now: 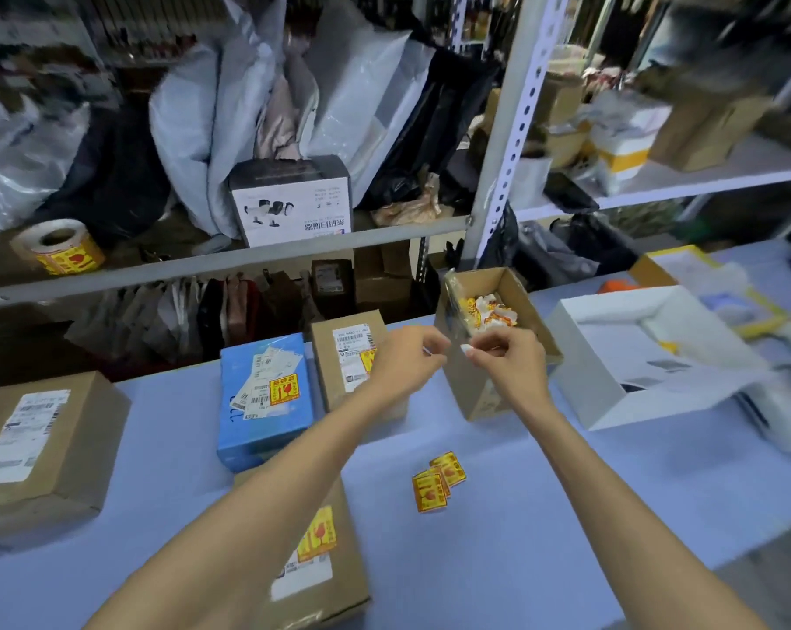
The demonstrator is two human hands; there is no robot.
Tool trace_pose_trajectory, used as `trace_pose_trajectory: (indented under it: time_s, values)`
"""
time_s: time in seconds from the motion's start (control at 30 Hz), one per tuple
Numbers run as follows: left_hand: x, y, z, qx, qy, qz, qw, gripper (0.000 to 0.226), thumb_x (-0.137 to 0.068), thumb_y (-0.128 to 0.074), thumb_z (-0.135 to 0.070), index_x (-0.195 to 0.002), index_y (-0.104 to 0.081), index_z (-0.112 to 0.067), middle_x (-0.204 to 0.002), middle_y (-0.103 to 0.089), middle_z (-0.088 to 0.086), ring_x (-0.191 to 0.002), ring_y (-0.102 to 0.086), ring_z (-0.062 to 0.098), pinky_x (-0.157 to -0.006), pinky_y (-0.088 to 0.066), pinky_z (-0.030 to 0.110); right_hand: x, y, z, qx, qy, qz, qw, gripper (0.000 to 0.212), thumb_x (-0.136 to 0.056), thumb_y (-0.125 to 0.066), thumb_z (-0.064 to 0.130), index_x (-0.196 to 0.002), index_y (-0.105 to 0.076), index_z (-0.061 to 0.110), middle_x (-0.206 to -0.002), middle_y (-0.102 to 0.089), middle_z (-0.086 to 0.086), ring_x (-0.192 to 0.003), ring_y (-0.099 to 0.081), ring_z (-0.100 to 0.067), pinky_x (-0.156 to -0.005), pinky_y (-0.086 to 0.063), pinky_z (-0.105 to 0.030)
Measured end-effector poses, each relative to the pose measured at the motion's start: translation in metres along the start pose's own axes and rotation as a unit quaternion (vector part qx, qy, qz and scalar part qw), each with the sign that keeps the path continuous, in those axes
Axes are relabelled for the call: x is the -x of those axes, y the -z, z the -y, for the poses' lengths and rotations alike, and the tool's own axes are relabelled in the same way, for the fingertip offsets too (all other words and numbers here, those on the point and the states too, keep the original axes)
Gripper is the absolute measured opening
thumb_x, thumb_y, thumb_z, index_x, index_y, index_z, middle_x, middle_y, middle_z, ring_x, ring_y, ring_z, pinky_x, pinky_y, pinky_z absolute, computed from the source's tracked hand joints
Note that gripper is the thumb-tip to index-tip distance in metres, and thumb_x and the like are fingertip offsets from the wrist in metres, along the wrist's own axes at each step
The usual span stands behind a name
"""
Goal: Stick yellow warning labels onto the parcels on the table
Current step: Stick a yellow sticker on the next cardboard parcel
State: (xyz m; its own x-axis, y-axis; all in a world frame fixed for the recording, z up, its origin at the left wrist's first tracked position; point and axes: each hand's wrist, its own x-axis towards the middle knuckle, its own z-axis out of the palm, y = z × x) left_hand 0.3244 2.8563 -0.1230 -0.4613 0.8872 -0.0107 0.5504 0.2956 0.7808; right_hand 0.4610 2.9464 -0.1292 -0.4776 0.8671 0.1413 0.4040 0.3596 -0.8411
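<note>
Four parcels (266, 397) (three labelled), two loose labels (437, 482), two hands (407, 361).

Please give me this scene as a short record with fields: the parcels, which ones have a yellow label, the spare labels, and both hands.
labelled parcels: blue box; brown box behind left hand; near brown box
unlabelled parcel: left brown box
loose labels: on table
label roll: on shelf
scrap box: open, holds crumpled backing
left hand: pinching, content unclear
right hand: pinching, content unclear
</note>
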Motion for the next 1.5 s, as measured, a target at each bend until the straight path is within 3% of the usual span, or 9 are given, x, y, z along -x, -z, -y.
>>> trace_pose_trajectory:
  time_s: [0.17, 0.27, 0.4, 0.67, 0.9, 1.03, 1.17, 1.27, 1.5]
  values:
    - [-0.06, -0.035, -0.038, -0.173, -0.048, 0.035, 0.983, 0.032, -0.085, -0.055, -0.011, -0.113, -0.067, -0.02, -0.114, -0.066, 0.01, -0.106, -0.06, 0.03, -0.081, -0.051, 0.038, -0.058, 0.035, -0.019, 0.1, 0.009, -0.042, 0.994, 0.008, -0.073, -0.076, 0.006, -0.079, -0.073, 0.009, -0.079, -0.073, -0.004, -0.079, -0.068, -0.02, -0.074, -0.054, -0.035]
    - [-0.086, -0.051, -0.048, -0.22, -0.035, 0.055, 0.973, 0.035, -0.086, -0.057, -0.013, -0.12, -0.062, -0.019, -0.119, -0.063, 0.013, -0.109, -0.059, 0.035, -0.078, -0.047, 0.036, -0.083, 0.043, -0.028, 0.128, 0.001, -0.042, 0.991, 0.021, -0.074, -0.064, -0.006, -0.088, -0.074, 0.006, -0.089, -0.074, -0.011, -0.091, -0.067, -0.026, -0.083, -0.053, -0.036]
    - [-0.103, -0.053, -0.046, -0.229, -0.026, 0.055, 0.972, 0.035, -0.087, -0.056, -0.011, -0.121, -0.062, -0.018, -0.119, -0.063, 0.013, -0.108, -0.059, 0.035, -0.081, -0.049, 0.038, -0.096, 0.048, -0.034, 0.132, -0.006, -0.02, 0.991, 0.018, -0.082, -0.065, 0.002, -0.098, -0.073, 0.003, -0.098, -0.073, -0.012, -0.097, -0.066, -0.025, -0.089, -0.051, -0.034]
    - [-0.047, -0.011, 0.015, -0.146, 0.051, 0.001, 0.988, 0.027, -0.089, -0.053, -0.01, -0.113, -0.066, -0.014, -0.107, -0.068, 0.007, -0.1, -0.063, 0.025, -0.084, -0.053, 0.038, -0.064, 0.002, -0.012, 0.117, 0.024, 0.037, 0.992, 0.02, -0.082, -0.06, 0.002, -0.097, -0.074, 0.005, -0.096, -0.073, -0.007, -0.091, -0.066, -0.019, -0.079, -0.048, -0.025]
    - [0.097, 0.001, 0.116, -0.071, 0.183, -0.099, 0.976, 0.025, -0.084, -0.055, -0.002, -0.102, -0.069, -0.014, -0.106, -0.067, 0.007, -0.102, -0.06, 0.025, -0.088, -0.047, 0.034, 0.052, -0.113, 0.003, 0.087, 0.014, 0.265, 0.96, 0.015, -0.08, -0.062, 0.009, -0.092, -0.07, 0.003, -0.092, -0.072, -0.012, -0.091, -0.066, -0.027, -0.079, -0.051, -0.035]
    - [0.164, -0.005, 0.146, -0.098, 0.199, -0.186, 0.957, 0.03, -0.083, -0.055, 0.001, -0.108, -0.064, -0.015, -0.112, -0.056, 0.004, -0.106, -0.053, 0.025, -0.09, -0.042, 0.03, 0.126, -0.153, -0.014, 0.123, -0.041, 0.366, 0.922, 0.041, -0.081, -0.067, 0.027, -0.113, -0.057, 0.003, -0.115, -0.061, -0.012, -0.108, -0.057, -0.028, -0.087, -0.043, -0.033]
    - [0.2, 0.0, 0.158, -0.077, 0.319, -0.227, 0.917, 0.049, -0.084, -0.069, -0.032, -0.125, -0.049, -0.014, -0.128, -0.043, 0.004, -0.12, -0.041, 0.025, -0.099, -0.038, 0.034, 0.166, -0.159, -0.02, 0.036, -0.111, 0.297, 0.948, 0.038, -0.076, -0.075, 0.03, -0.101, -0.052, 0.013, -0.105, -0.061, -0.003, -0.097, -0.062, -0.022, -0.085, -0.051, -0.039]
    - [0.222, 0.01, 0.167, 0.125, 0.418, -0.207, 0.876, 0.064, -0.078, -0.075, -0.036, -0.129, -0.045, -0.011, -0.13, -0.053, 0.007, -0.112, -0.055, 0.024, -0.091, -0.046, 0.034, 0.182, -0.153, -0.022, -0.041, -0.138, 0.255, 0.956, 0.033, -0.074, -0.079, 0.022, -0.099, -0.06, 0.015, -0.101, -0.066, 0.003, -0.099, -0.064, -0.014, -0.084, -0.055, -0.034]
    - [0.283, 0.04, 0.194, 0.191, 0.401, -0.253, 0.859, 0.048, -0.085, -0.068, -0.033, -0.129, -0.054, -0.022, -0.118, -0.064, -0.002, -0.094, -0.061, 0.014, -0.075, -0.045, 0.023, 0.229, -0.186, 0.008, -0.104, -0.094, 0.318, 0.938, 0.053, -0.078, -0.071, 0.032, -0.128, -0.053, 0.04, -0.11, -0.066, 0.026, -0.104, -0.061, 0.006, -0.083, -0.051, -0.015]
